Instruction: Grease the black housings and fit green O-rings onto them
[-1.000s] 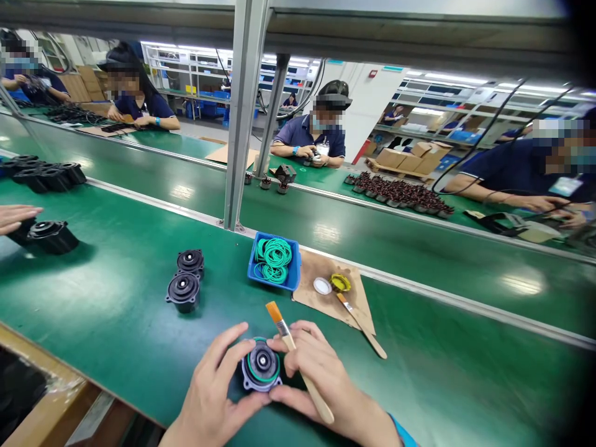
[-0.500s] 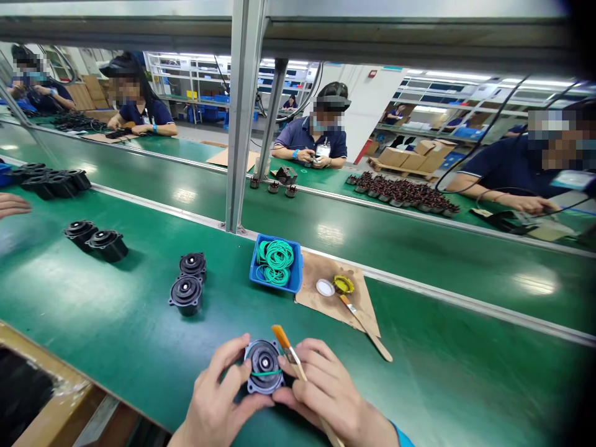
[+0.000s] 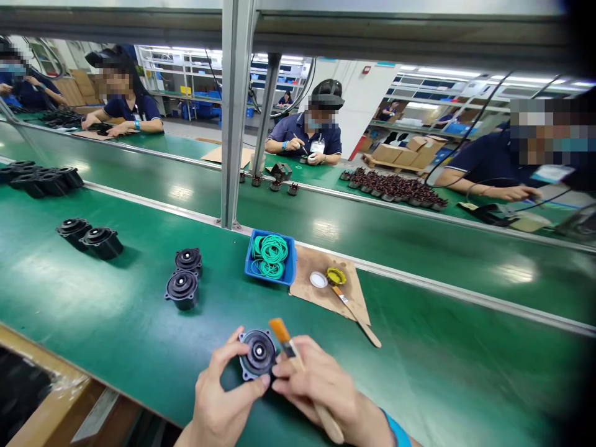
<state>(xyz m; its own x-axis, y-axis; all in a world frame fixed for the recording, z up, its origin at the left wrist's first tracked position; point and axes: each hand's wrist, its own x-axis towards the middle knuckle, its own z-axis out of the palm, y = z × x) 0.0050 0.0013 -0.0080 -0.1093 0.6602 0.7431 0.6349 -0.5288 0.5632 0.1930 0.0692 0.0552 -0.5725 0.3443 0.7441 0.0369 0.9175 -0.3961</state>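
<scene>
Okay, black housing (image 3: 258, 354) sits between the hands: left hand (image 3: 221, 391) clamped on its rim, right hand (image 3: 321, 382) gripping the brush (image 3: 288, 347). Probably stiff, fairly heavy; hold by outer sides.

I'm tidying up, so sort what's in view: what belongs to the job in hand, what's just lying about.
Belongs, or likely does:
round black part, in the left hand
brush, in the right hand
similar black parts standing nearby
green rings in the blue bin

Seemingly just lying about:
untouched second brush
cardboard boxes in the background
</scene>
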